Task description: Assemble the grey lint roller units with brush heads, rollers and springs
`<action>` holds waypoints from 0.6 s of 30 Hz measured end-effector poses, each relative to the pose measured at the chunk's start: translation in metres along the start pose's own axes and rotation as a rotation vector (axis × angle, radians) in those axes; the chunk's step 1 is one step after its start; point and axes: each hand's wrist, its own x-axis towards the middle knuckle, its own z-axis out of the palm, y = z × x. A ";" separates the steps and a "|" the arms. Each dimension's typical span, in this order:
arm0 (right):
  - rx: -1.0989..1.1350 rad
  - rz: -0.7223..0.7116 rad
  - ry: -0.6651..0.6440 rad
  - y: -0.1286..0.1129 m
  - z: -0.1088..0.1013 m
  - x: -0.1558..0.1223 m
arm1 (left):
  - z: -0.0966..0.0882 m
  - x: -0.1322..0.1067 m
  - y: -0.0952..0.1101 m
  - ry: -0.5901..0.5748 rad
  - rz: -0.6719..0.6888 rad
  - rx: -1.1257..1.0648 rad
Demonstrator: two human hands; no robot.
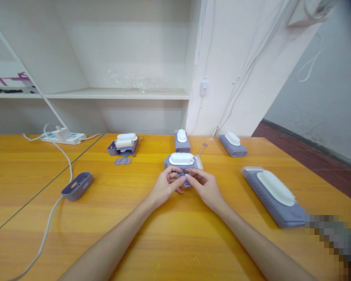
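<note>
Both my hands meet at the middle of the wooden table [175,242]. My left hand [165,184] and my right hand [204,184] pinch a small purple-grey part [185,178] between their fingertips, right against the near edge of a purple-grey device with a white ribbed top [182,160]. The fingers of both hands are curled. What exactly the small part is stays hidden by the fingers.
Similar purple devices with white tops lie about: a large one at the right [273,195], two at the back [182,141] [233,144], a partly opened one [124,144] with a flat ring piece [123,160]. A purple shell [77,186], a white cable and a power strip [63,136] lie at the left.
</note>
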 end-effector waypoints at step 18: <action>-0.403 -0.371 0.344 -0.010 -0.005 -0.004 | 0.003 0.002 0.002 0.201 -0.041 0.046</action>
